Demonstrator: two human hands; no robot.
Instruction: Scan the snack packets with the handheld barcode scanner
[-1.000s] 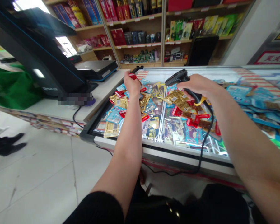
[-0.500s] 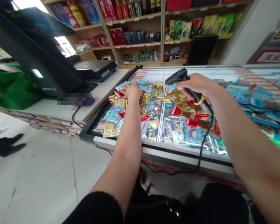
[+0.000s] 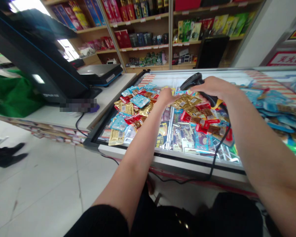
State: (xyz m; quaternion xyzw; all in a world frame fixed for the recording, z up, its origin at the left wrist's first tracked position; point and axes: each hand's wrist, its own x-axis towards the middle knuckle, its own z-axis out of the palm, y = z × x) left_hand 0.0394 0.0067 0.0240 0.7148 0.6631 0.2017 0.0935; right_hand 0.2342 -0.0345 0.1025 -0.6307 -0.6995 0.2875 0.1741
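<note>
My right hand (image 3: 212,87) is wrapped round the grip of a black handheld barcode scanner (image 3: 192,80), its head pointing left above the packets. My left hand (image 3: 166,96) reaches over the glass top, its thumb stretched out toward gold snack packets (image 3: 187,102); its other fingers are mostly hidden behind the hand. On the left lies a heap of blue packets (image 3: 140,100), red packets and gold ones. Red and brown packets (image 3: 207,126) lie below the scanner. The scanner's black cable (image 3: 215,154) hangs over the front edge.
Packets lie on a glass-topped freezer (image 3: 135,153). More blue packets (image 3: 283,112) are heaped at right. A counter (image 3: 87,120) at left holds a scale (image 3: 100,73), a black checkout machine (image 3: 39,65) and a green bag (image 3: 12,93). Stocked shelves (image 3: 148,47) stand behind.
My left hand has moved right from the left heap toward the gold packets, uncovering blue and red packets. My right hand and the scanner have shifted slightly right.
</note>
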